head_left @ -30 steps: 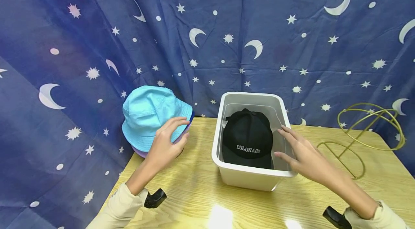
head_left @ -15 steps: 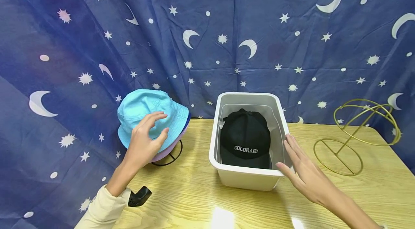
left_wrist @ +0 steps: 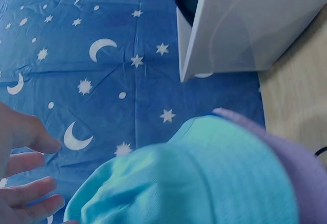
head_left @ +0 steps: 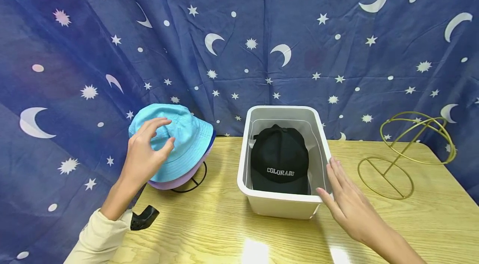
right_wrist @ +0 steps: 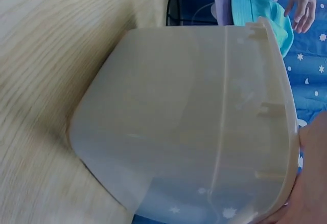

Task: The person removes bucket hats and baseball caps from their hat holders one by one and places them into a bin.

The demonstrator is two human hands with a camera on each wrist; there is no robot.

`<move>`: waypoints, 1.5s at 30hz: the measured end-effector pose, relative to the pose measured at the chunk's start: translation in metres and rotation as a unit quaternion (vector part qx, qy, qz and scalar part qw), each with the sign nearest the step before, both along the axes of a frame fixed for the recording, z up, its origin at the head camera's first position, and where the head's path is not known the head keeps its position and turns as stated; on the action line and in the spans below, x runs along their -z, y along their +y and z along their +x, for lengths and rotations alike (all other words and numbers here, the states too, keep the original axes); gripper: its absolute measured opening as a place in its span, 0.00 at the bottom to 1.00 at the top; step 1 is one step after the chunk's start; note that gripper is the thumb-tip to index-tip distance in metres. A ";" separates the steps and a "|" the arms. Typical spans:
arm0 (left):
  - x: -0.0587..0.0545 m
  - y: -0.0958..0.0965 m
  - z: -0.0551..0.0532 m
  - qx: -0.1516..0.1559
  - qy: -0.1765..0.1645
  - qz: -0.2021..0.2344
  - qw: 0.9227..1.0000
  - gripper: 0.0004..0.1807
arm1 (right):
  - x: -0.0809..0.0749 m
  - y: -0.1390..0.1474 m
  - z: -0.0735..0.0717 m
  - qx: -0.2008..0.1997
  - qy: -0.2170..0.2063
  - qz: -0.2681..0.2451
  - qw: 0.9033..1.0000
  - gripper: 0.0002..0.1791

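Observation:
A light blue bucket hat (head_left: 187,143) tops a stack at the left, with a purple brim (head_left: 176,183) and a dark blue edge showing beneath it. My left hand (head_left: 144,151) is over that hat, thumb and fingers spread in a loose arc around nothing. In the left wrist view its fingers (left_wrist: 30,193) are beside the hat's crown. At centre stands a white plastic bin (head_left: 284,208) holding a black cap (head_left: 280,154) lettered COLORADO. My right hand (head_left: 351,206) rests at the bin's right rim with straight fingers; the right wrist view shows the bin's outer wall (right_wrist: 168,106).
A gold wire hat stand (head_left: 396,164) leans into view at the right of the wooden table (head_left: 209,230). Under the stacked hats shows the black round base (head_left: 194,187) of another stand. A blue star-and-moon curtain (head_left: 239,48) hangs behind.
My left hand has moved left, from the blue hat's right edge to over its crown. My right hand has drawn back from over the bin's inside to its right rim.

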State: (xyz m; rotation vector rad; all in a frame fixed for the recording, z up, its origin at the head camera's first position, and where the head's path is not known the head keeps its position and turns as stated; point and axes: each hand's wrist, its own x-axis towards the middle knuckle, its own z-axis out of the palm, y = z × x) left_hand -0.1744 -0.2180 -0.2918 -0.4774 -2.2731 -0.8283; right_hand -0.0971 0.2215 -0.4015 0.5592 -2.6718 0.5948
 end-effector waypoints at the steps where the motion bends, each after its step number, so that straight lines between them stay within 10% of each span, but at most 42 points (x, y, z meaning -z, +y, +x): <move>1: -0.002 -0.002 -0.001 -0.003 0.000 -0.003 1.000 0.21 | 0.000 -0.001 0.001 -0.003 0.005 -0.001 1.000 0.36; 15: -0.029 -0.025 -0.020 -0.025 -0.006 -0.031 0.999 0.22 | 0.006 -0.004 0.007 0.004 0.007 -0.020 1.000 0.40; 32: -0.037 -0.046 -0.047 -0.039 -0.128 -0.109 0.985 0.27 | 0.006 -0.002 0.007 0.014 -0.005 -0.018 1.000 0.40; 45: -0.021 -0.045 -0.058 -0.102 -0.007 -0.030 0.994 0.08 | 0.007 -0.003 0.007 0.017 -0.002 -0.013 1.000 0.39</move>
